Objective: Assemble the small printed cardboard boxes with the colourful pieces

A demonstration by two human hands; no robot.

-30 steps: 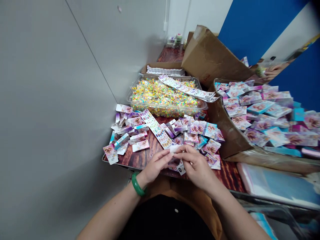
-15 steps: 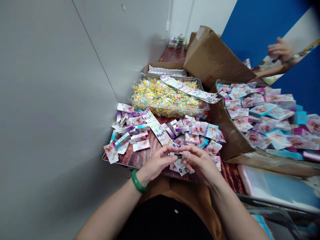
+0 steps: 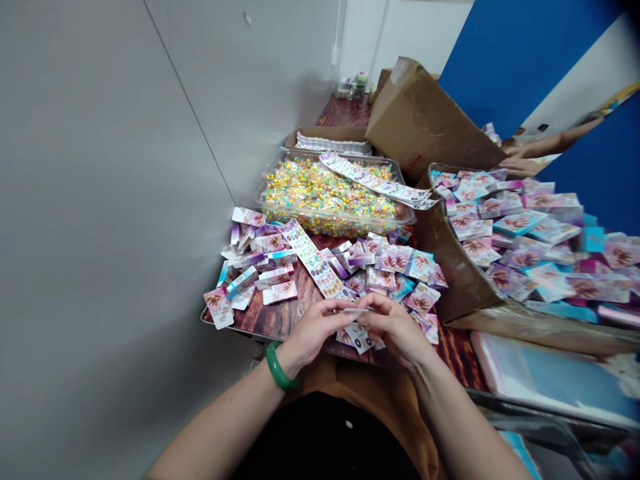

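Note:
My left hand (image 3: 311,332), with a green bangle (image 3: 278,368) at the wrist, and my right hand (image 3: 397,333) meet at the table's front edge. Their fingers are closed on a small white carton (image 3: 356,310), seen nearly edge-on and partly covered by fingertips. Just beneath lies a white sheet with dark round marks (image 3: 361,340). Beyond my hands a long strip of colourful stickers (image 3: 316,259) stretches across the tabletop. Small printed cartons lie in loose piles, some to the left (image 3: 280,292) and others to the right (image 3: 395,257) of that strip.
Behind the piles stands a clear plastic tub (image 3: 330,223) of small bags with colourful beads, sticker strips (image 3: 375,180) across it. A cardboard box (image 3: 445,267) full of cartons is at right, with plastic bags (image 3: 555,377) before it. Another person's hand (image 3: 523,162) reaches in behind.
The carton in my fingers has turned from showing a dark open end to a thin pale edge. The other person's raised hand has come down behind the cardboard box.

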